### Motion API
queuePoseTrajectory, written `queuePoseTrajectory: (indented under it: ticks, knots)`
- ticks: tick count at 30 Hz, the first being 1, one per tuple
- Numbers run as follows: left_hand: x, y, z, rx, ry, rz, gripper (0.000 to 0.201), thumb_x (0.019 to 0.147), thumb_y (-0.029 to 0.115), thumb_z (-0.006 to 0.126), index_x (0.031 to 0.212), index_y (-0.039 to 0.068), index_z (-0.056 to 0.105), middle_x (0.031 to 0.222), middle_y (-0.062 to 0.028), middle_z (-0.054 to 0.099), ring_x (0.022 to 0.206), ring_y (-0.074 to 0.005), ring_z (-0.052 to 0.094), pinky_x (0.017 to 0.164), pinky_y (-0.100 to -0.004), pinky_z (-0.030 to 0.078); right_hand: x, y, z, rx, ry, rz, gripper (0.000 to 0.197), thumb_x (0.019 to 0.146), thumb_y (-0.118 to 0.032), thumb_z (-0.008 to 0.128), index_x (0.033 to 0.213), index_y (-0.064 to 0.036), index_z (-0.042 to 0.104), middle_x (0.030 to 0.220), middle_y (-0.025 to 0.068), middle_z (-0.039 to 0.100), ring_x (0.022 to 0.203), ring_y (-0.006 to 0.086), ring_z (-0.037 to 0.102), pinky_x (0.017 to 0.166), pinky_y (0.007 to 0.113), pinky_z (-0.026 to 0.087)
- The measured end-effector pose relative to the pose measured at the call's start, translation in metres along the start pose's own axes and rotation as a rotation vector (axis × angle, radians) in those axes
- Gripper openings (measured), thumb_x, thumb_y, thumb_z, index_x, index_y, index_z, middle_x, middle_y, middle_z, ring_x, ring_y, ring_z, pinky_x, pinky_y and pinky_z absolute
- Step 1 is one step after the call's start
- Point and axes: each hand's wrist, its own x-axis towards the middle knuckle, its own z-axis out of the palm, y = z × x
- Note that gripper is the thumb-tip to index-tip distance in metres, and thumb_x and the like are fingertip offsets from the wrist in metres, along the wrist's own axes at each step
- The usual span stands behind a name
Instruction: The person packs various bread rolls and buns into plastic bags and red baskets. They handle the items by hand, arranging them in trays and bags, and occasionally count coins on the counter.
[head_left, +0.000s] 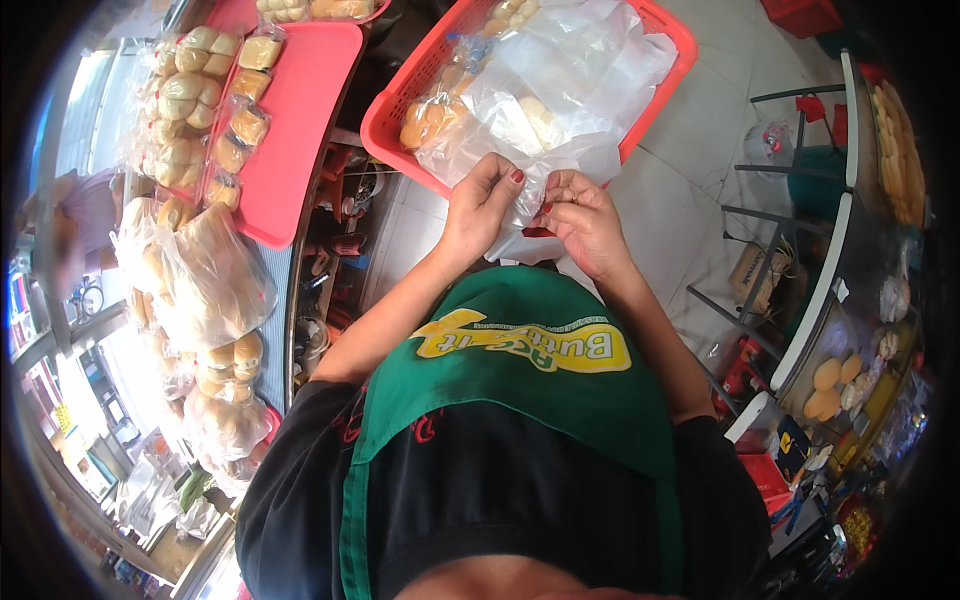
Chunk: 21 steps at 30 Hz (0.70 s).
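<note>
Both hands are pinched shut on the same thing here: the left hand (480, 205) and the right hand (583, 222) are closed with fingertips together on the lower edge of a clear plastic bag (545, 150), right at the middle of the view. The bag is held between them, so neither hand is really nearer; the left is gripping at about 9 o'clock of the bag's mouth and the right at about 3 o'clock. From the hands the bag runs off toward 12 o'clock, its long axis lying pretty much straight away from the body, and its far end is draped into a red plastic basket (390, 125). Pale bread rolls (432, 120) in more clear wrapping can be made out inside that basket, at about 11 o'clock from the hands. Whether anything is already inside the held bag can't be told, the plastic is too crumpled. Further out, at 9 to 10 o'clock, a pink tray (300, 120) is set on a table with small bagged buns (245, 125) lined along its left side, and big bags of rolls (205, 280) are piled below it. Over at 3 o'clock a metal rack (790, 240) stands on a tiled floor (700, 130). A green apron (520, 400) fills the lower middle.
</note>
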Motion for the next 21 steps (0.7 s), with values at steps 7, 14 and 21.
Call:
queuePoseTrajectory:
  ticks: [7,14,21]
  knots:
    - [0.002,-0.005,-0.001,0.029,-0.016,0.007,0.019,0.099,0.017,0.055,0.089,0.001,0.053,0.079,-0.0007,0.057,0.077,-0.0068,0.049,0.069,-0.0233,0.043,-0.008,0.001,-0.001,-0.069,-0.014,-0.077,0.015,0.090,0.001,0.056,0.104,0.0044,0.060,0.096,0.0120,0.065,0.084,0.0228,0.065,0.078,0.039,0.056]
    - [0.002,0.003,0.005,0.031,-0.074,-0.019,0.020,0.099,0.019,0.056,0.098,-0.001,0.058,0.082,-0.0022,0.060,0.079,-0.0073,0.052,0.071,-0.0246,0.046,-0.008,0.005,-0.002,-0.038,0.002,-0.100,0.011,0.091,0.002,0.057,0.100,0.0050,0.063,0.095,0.0109,0.065,0.083,0.0202,0.065,0.076,0.035,0.056]
    - [-0.002,-0.007,0.020,-0.085,-0.046,-0.132,0.025,0.098,0.022,0.057,0.108,0.000,0.062,0.090,-0.0051,0.067,0.082,-0.0109,0.059,0.074,-0.0245,0.048,0.000,0.011,0.003,-0.176,0.078,-0.197,0.020,0.091,0.000,0.055,0.109,0.0044,0.061,0.101,0.0104,0.065,0.091,0.0182,0.064,0.085,0.032,0.052]
